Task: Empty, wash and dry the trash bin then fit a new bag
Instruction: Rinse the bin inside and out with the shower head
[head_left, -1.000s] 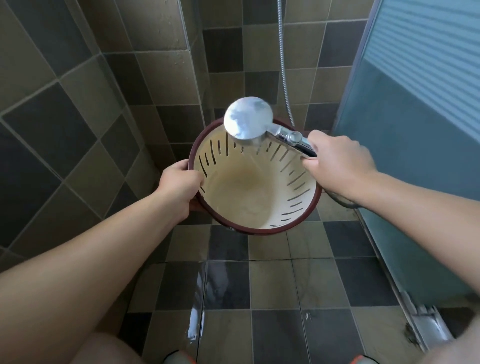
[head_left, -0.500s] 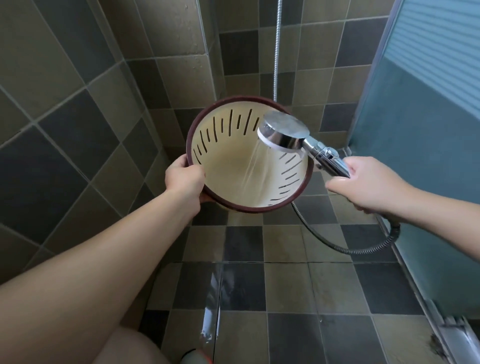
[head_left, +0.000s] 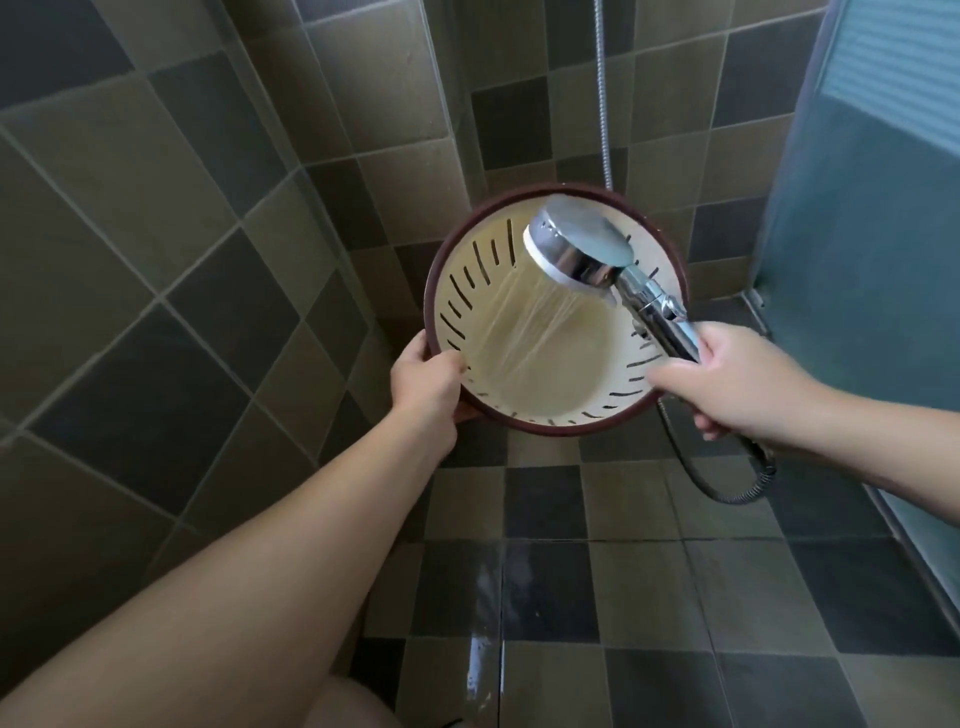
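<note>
The trash bin (head_left: 561, 374) is round and cream inside, with a dark red rim and slotted walls. It is tilted with its mouth toward me, held above the shower floor. My left hand (head_left: 428, 382) grips its rim at the lower left. My right hand (head_left: 727, 384) holds the handle of a chrome shower head (head_left: 579, 249) over the bin's upper right. Water sprays from the head down and left onto the bin's inner wall and bottom.
Olive and dark tiled walls close in on the left and behind. A frosted glass panel (head_left: 872, 260) stands on the right. The metal hose (head_left: 727, 491) loops below my right hand and runs up the back wall. The tiled floor (head_left: 545, 597) is wet.
The bin has tipped further toward me and shifted right. The shower head has swung round and now sprays leftward across the inside. My right hand has drawn nearer the bin's rim.
</note>
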